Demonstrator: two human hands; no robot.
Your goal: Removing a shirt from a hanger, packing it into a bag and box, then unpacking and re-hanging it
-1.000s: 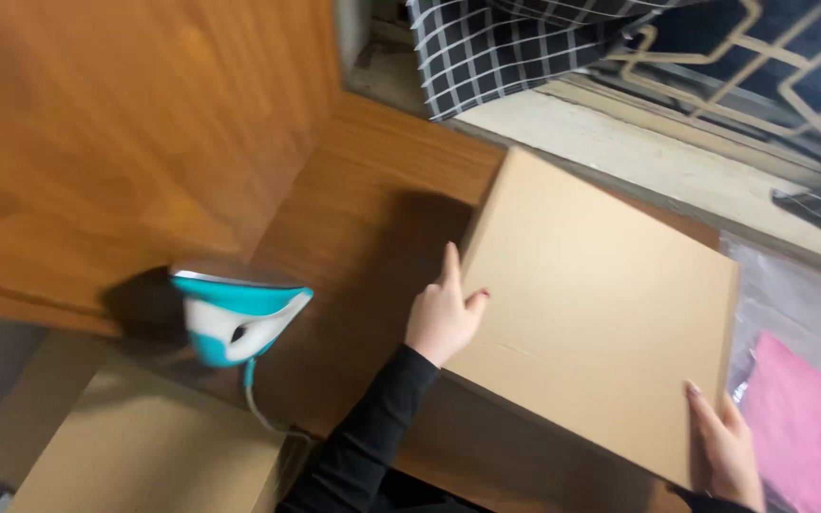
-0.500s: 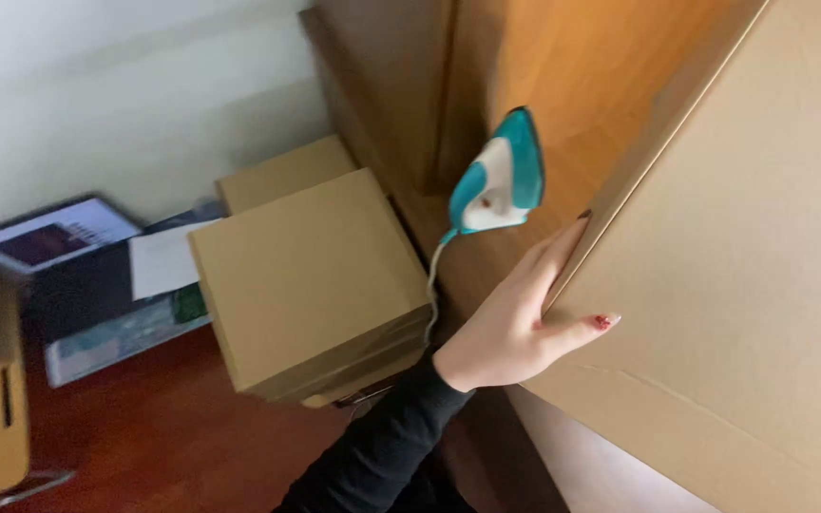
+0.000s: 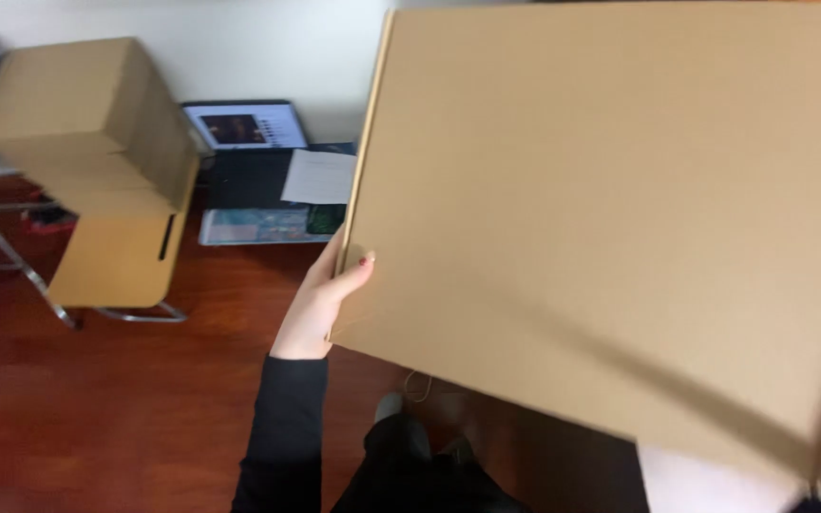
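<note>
Fingers of the left hand [image 3: 320, 299] clasp the cardboard box [image 3: 610, 218] edge above open floor [image 3: 97, 408]; right fingers unclear.

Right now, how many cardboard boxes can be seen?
2: the large flat box held up by the left hand, and a smaller box at upper left, on a chair. The large box may hide others.

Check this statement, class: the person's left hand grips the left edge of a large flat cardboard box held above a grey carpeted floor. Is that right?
Not quite. The floor is reddish-brown polished wood, not grey carpet. The rest stands: the left hand grips the left edge of the large flat cardboard box, thumb on its face. The head view shows this.
</note>
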